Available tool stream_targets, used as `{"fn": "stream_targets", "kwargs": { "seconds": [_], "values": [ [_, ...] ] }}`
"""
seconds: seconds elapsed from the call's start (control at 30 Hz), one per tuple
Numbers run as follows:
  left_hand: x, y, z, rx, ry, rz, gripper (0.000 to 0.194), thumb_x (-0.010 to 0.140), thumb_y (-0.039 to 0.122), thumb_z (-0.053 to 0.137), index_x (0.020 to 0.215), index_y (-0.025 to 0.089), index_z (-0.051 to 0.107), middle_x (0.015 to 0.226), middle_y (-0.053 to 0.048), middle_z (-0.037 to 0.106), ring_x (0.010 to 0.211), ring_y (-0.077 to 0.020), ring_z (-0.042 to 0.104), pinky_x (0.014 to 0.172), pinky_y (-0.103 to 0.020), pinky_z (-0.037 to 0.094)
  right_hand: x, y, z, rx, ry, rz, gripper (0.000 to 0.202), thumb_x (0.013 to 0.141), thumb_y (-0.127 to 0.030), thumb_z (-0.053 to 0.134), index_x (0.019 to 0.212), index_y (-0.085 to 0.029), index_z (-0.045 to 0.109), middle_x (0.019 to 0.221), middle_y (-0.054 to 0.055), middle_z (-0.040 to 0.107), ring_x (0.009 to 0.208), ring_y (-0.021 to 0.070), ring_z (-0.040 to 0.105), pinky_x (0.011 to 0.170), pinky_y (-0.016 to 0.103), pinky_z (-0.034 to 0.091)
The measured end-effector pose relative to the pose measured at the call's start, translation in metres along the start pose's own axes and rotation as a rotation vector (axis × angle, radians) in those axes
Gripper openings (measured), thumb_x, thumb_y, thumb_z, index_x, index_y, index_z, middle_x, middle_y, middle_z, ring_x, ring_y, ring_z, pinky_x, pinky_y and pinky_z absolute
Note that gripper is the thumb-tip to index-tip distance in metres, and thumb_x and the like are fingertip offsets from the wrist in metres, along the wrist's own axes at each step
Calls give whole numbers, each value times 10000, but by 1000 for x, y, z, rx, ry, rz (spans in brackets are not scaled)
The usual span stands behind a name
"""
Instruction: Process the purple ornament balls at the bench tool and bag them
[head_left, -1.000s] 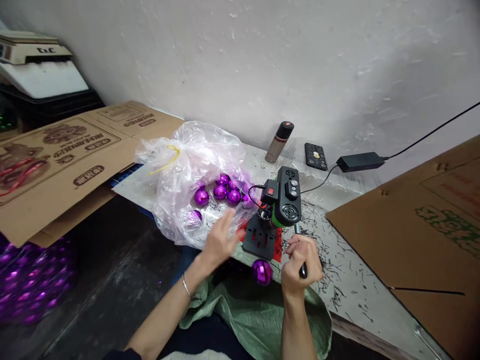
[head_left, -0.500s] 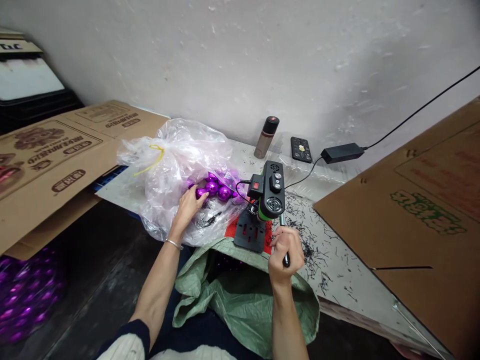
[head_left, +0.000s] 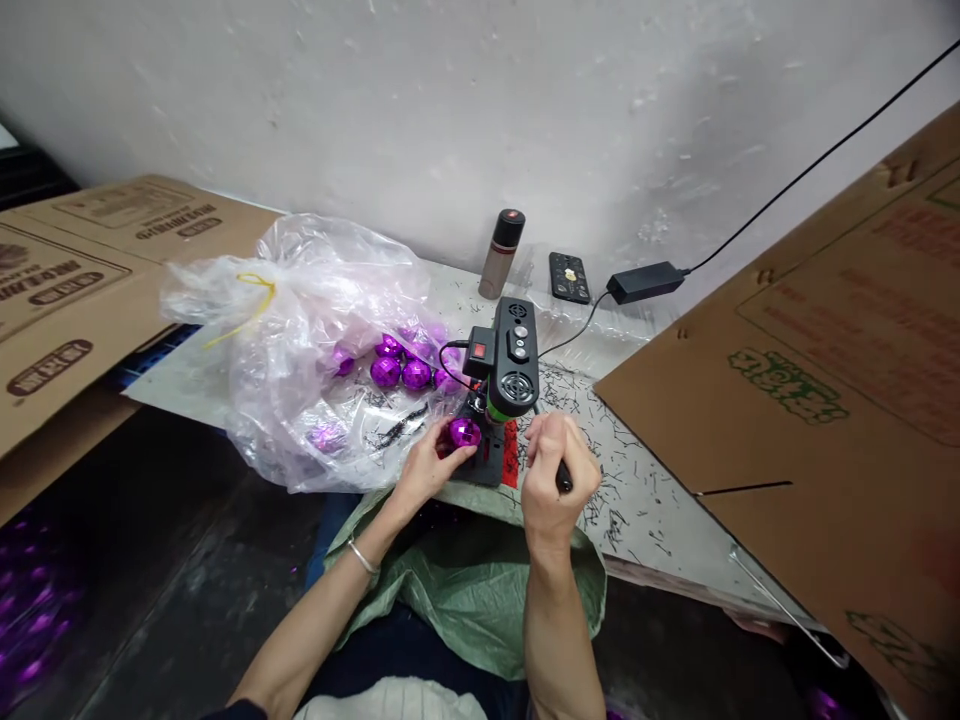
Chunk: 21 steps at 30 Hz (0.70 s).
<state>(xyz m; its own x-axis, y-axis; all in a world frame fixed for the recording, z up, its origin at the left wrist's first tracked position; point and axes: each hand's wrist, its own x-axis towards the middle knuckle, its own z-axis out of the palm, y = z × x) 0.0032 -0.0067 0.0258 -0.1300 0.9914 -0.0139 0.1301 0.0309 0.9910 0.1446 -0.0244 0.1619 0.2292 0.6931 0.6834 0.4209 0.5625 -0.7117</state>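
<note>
A shiny purple faceted ball [head_left: 465,433] is pinched in my left hand [head_left: 431,467], at the left side of the small black machine [head_left: 516,355] and over its base plate. My right hand [head_left: 559,480] is wrapped round the machine's black lever handle [head_left: 564,478], on its right side. The machine has a red switch, round vents and a green band below its head. Several more purple balls [head_left: 401,372] lie at the mouth of a clear plastic bag [head_left: 300,340] tied with yellow string. A green woven sack [head_left: 442,600] hangs below the table edge in front of me.
Behind the machine stand a dark-capped bottle [head_left: 502,255], a phone [head_left: 569,277] and a power adapter [head_left: 645,282] with its cable. Black scraps litter the tabletop [head_left: 637,530]. Cardboard boxes flank both sides, the right one [head_left: 825,400] close by. Purple balls [head_left: 34,610] sit low at left.
My left hand has carried a purple ball from the pile at the bag to the machine. My right hand stays on the lever. The view has shifted to the right.
</note>
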Motion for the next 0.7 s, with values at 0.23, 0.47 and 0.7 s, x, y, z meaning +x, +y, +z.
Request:
{"fn": "stream_targets", "kwargs": {
  "seconds": [0.23, 0.47, 0.7],
  "values": [
    [9, 2, 7, 457, -32, 333, 532, 858, 280, 786, 1351, 191, 606, 1278, -134, 699, 1198, -315, 687, 1044, -503, 569, -5, 3, -1, -1, -7, -21, 402, 1053, -183, 443, 654, -227, 433, 669, -30, 493, 676, 118, 536, 658, 293, 413],
    [12, -3, 3, 494, -160, 441, 554, 831, 241, 805, 1350, 205, 615, 1286, -137, 646, 1214, -327, 646, 1072, -542, 538, -9, 6, 0, 16, 12, -51, 368, 1042, -147, 450, 682, -223, 464, 675, -28, 508, 679, 118, 537, 666, 291, 432],
    [23, -13, 9, 414, -119, 372, 627, 797, 408, 878, 1357, 245, 646, 1316, -114, 666, 1251, -328, 640, 1085, -509, 524, -13, 9, -2, -23, -1, -56, 370, 1032, -161, 443, 671, -233, 478, 668, -11, 531, 693, 149, 573, 656, 313, 445]
  ]
}}
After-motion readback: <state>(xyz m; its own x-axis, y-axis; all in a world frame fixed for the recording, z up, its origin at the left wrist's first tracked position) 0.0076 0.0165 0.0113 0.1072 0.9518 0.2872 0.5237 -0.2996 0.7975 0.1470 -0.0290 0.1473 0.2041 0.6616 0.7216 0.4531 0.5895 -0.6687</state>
